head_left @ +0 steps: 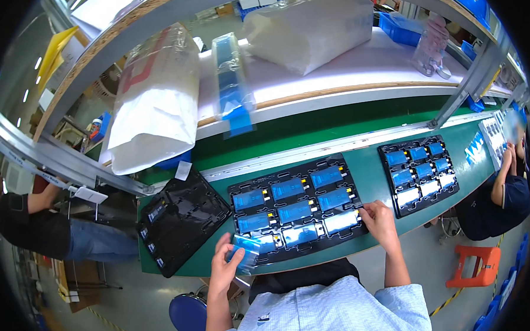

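A black moulded tray [260, 181] lies in front of me on the green bench, with several flat blue battery-like packs [289, 188] in its pockets, each with a small yellow tab. My left hand [222, 263] is closed on a clear blue plastic film [247, 249] held over the tray's near left corner. At the tray's right edge, my right hand [381, 222] has thumb and forefinger pinched beside the near right pack [342, 221]. What lies between those fingertips is too small to make out.
Left of it lies a dark tray stack [187, 219]; to the right, another filled tray [402, 208]. The shelf [338, 73] above holds large plastic bags [309, 30], a blue film bundle [230, 78] and a bottle [431, 43]. People work on both sides. An orange stool [475, 266] stands right.
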The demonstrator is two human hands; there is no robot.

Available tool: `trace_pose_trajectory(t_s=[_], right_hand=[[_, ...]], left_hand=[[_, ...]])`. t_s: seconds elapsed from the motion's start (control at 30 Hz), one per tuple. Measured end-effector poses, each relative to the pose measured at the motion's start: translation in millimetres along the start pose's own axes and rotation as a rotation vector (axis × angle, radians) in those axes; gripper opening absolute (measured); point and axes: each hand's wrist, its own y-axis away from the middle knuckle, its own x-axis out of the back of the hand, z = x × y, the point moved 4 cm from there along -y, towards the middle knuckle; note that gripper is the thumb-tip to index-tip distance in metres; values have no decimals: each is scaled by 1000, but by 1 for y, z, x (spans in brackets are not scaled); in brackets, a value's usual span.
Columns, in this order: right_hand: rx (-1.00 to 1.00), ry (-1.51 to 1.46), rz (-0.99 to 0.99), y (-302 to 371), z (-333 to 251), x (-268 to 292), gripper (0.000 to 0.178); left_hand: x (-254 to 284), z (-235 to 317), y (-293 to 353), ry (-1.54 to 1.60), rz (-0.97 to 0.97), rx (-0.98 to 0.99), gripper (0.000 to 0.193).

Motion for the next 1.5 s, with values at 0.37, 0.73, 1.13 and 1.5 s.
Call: trace_pose_trajectory(t_s=[0.37, 0.73, 1.13, 1.5], right_hand=[[-386, -1238, -206, 10, 4, -18, 15], [-176, -1244, -160, -10, 30, 13, 20], [-303, -691, 408, -52, 251, 191, 22], [-357, 37, 541, -85, 368, 245, 36]], left_hand=[[4, 2, 5, 556, -127, 322, 23], [-12, 75, -8, 581, -216, 282, 37], [-286, 116, -52, 582, -949, 386, 26], [-417, 80, -49, 414, -1036, 396, 22]])
